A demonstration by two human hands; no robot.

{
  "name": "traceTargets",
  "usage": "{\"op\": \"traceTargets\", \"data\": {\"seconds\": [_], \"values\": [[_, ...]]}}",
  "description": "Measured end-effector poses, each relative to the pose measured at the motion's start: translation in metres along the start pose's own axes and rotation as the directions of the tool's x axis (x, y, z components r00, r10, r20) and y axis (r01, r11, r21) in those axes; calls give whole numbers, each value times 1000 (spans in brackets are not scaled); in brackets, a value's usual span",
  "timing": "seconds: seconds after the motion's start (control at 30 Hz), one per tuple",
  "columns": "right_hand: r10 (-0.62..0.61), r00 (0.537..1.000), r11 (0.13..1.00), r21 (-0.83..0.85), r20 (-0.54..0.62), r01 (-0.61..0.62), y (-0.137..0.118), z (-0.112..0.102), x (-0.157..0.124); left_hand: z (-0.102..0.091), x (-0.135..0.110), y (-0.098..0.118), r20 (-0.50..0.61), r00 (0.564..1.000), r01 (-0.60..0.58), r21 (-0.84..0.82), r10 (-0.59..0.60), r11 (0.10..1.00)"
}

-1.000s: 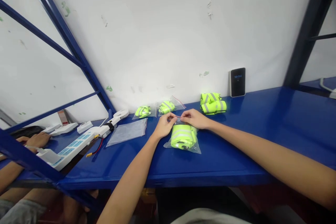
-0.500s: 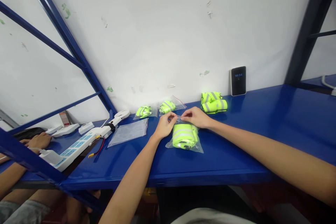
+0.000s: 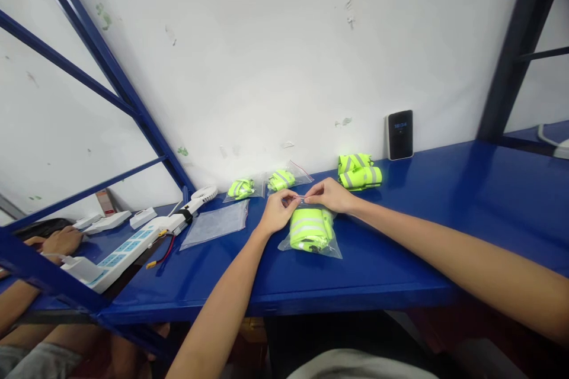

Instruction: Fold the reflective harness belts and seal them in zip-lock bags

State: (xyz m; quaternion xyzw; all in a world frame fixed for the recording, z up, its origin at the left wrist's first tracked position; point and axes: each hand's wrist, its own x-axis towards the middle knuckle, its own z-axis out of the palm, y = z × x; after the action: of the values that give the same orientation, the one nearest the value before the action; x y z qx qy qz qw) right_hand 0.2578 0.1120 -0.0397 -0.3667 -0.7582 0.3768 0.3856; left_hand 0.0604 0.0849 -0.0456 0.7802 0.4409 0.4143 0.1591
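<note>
A clear zip bag [image 3: 331, 247] lies on the blue table, with a folded neon-yellow reflective vest [image 3: 309, 228] inside it. My left hand [image 3: 280, 211] pinches the bag's top edge at its left part. Close beside it, my right hand [image 3: 329, 196] pinches the same edge further right, the fingertips of both nearly meeting. Behind my hands are two more bagged neon-yellow bundles, one on the left [image 3: 241, 189] and one nearer the middle [image 3: 281, 179]. Two unbagged rolled neon-yellow bundles [image 3: 361, 177] with grey stripes lie beyond my right hand. An empty clear bag [image 3: 216, 224] rests flat left of my left hand.
On the left are a white power strip [image 3: 127, 253], a small white fan [image 3: 204, 193] and a red-black cable with yellow connectors [image 3: 166, 251]. A dark-screened device [image 3: 400, 135] leans on the wall. Past the blue frame post [image 3: 146, 130], another person's hand [image 3: 63, 241] rests on the table.
The whole view has shifted slightly. Both hands keep their pinch on the bag's top edge, with hardly any movement along it.
</note>
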Motion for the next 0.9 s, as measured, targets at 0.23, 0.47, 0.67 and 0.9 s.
{"op": "traceTargets", "data": {"seconds": [0.23,0.47,0.67,0.9], "values": [[28,1000,999,-31,3,-28,-2,-3,0,1,-1,-1,31,999,-16,18,15,1000],[-9,1000,1000,-27,13,10,-6,-2,-3,0,-1,1,29,1000,-6,15,6,1000],[-21,1000,999,-38,6,21,-6,-1,-3,1,-1,2,23,1000,-17,13,17,1000],[-34,999,995,-95,-19,32,-14,1,-6,2,-1,5,-1,999,-54,50,55,997]]}}
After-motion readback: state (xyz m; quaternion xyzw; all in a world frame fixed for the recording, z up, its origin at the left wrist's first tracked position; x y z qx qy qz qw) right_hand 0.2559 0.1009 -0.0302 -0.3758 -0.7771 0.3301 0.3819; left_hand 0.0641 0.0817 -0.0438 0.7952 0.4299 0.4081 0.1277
